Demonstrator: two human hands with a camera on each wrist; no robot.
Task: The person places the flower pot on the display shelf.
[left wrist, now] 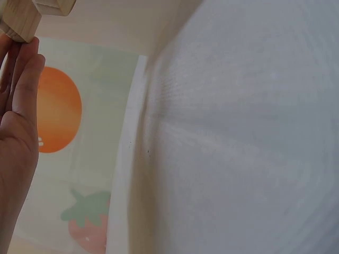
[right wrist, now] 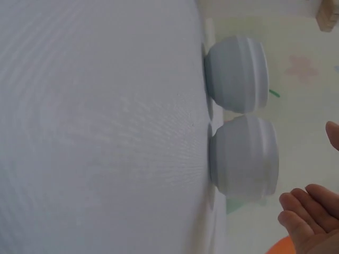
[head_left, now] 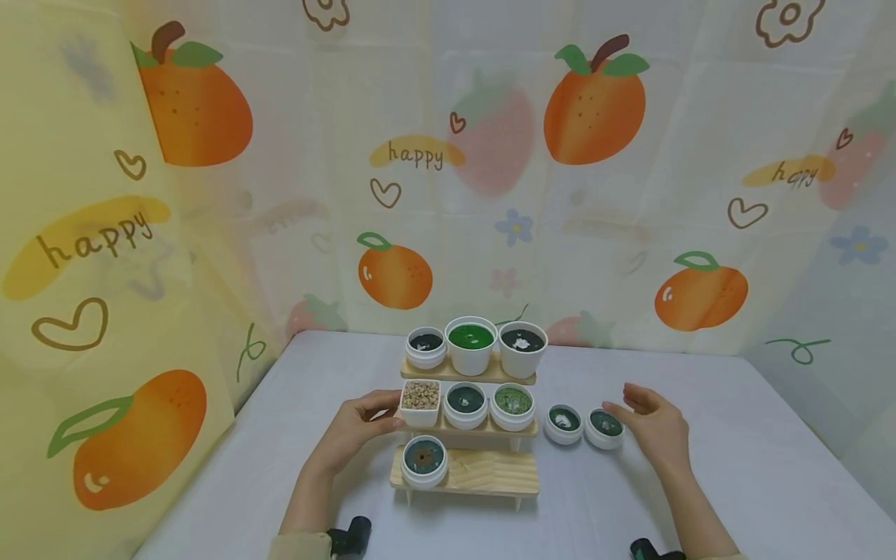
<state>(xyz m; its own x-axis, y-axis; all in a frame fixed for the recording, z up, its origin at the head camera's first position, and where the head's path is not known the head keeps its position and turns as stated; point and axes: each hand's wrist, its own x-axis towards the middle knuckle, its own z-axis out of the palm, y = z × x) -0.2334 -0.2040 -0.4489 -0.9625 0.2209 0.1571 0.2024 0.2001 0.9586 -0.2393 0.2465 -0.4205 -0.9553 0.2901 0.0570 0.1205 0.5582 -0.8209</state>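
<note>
My left hand holds the left end of the middle tier of a wooden stepped stand; its fingertips meet the wooden end in the left wrist view. Just beside them sits a square white pot of gravel. Two round white pots, one dark green inside and one speckled green, share that tier. Over on the right, my right hand hovers with relaxed fingers by a small white pot. A matching pot stands left of it on the table.
Along the top tier are a small dark-filled pot, a green-filled cup and a dark-filled cup. One pot with a brown centre occupies the bottom tier's left end. A printed curtain hangs behind the white table.
</note>
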